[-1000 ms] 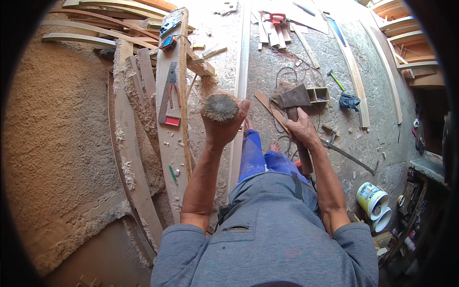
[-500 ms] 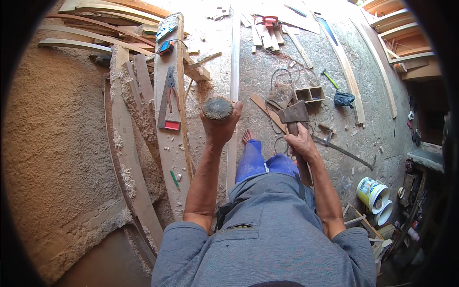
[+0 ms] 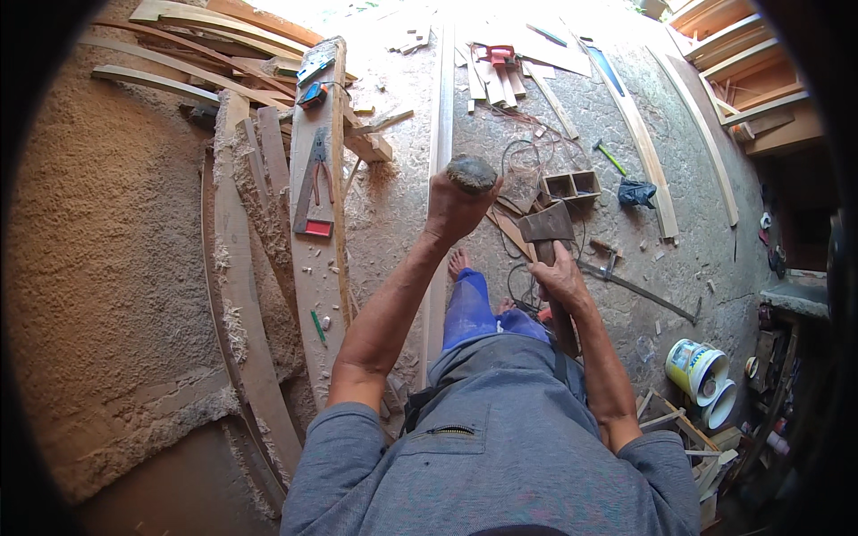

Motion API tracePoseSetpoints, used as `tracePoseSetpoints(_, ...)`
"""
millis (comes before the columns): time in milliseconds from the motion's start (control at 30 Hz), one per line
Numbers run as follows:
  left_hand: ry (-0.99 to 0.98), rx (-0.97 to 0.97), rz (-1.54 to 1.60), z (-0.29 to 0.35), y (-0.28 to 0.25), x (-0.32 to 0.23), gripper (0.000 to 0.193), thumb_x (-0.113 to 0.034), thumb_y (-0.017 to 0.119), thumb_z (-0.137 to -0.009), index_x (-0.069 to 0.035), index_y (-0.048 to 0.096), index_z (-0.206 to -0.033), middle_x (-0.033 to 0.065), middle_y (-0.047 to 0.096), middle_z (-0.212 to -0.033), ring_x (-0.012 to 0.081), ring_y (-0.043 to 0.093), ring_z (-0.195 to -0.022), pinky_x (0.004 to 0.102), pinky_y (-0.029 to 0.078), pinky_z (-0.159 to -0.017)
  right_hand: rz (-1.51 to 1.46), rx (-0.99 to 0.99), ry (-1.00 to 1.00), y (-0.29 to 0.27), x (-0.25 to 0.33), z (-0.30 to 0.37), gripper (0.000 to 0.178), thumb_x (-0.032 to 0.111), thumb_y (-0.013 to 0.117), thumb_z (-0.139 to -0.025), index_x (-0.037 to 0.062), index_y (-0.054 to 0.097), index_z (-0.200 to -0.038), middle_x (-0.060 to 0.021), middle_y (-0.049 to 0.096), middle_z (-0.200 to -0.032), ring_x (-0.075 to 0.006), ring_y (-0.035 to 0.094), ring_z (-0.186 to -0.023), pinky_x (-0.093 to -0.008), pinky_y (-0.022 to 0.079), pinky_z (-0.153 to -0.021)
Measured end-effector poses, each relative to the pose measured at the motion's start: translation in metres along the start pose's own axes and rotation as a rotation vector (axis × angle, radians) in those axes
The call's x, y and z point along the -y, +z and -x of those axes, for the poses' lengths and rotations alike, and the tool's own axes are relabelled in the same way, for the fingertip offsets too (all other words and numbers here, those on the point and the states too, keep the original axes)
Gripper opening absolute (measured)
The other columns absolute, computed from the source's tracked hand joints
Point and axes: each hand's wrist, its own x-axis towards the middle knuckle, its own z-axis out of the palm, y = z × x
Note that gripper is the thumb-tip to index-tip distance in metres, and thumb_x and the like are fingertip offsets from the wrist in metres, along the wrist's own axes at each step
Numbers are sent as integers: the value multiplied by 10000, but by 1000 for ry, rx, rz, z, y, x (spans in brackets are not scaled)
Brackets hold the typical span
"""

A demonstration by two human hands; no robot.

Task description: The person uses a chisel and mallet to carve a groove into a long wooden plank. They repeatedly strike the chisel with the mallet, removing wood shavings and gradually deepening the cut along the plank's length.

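Note:
My left hand (image 3: pixel 453 210) is closed round a rounded, grey-brown, stone-like lump (image 3: pixel 472 173), raised in front of me. Just right of it and nearer to me, my right hand (image 3: pixel 560 275) grips an axe (image 3: pixel 548 223) by its wooden handle, close below the head. The broad, dull brown axe head points away from me, and the handle runs back toward my waist. A gap separates the lump from the axe head.
Left of me, a plank bench (image 3: pixel 315 268) carries a try square (image 3: pixel 315 210), pliers (image 3: pixel 319 159) and a green pencil (image 3: pixel 318 327). A wooden box (image 3: pixel 570 186), hammer (image 3: pixel 610 157), bar clamp (image 3: pixel 639 290), cables and long boards lie on the floor. White buckets (image 3: pixel 697 369) stand at right.
My left hand has moved right toward the axe with the lump, whose face has tilted. My right hand and the axe have barely shifted.

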Motion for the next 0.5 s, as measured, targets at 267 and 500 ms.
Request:
tracePoseSetpoints(267,-79,-300,110,18,-39,37,185,-72,786,-846,-18,638,-747,8,619,-609,110,579,-538,309,489,-550,50,-90,-77,-11,6,23,460,195,709,-829,-23,491,-1171,-120,639,-691,-195,640,-527,-369,502,-471)
tracePoseSetpoints(500,164,-149,-121,16,-3,5,183,-78,803,-817,-20,631,-798,50,651,-718,170,611,-638,336,518,-643,159,-49,-317,-29,49,36,425,166,705,-821,-29,549,-1165,-179,690,-881,-283,707,-755,-436,557,-707)
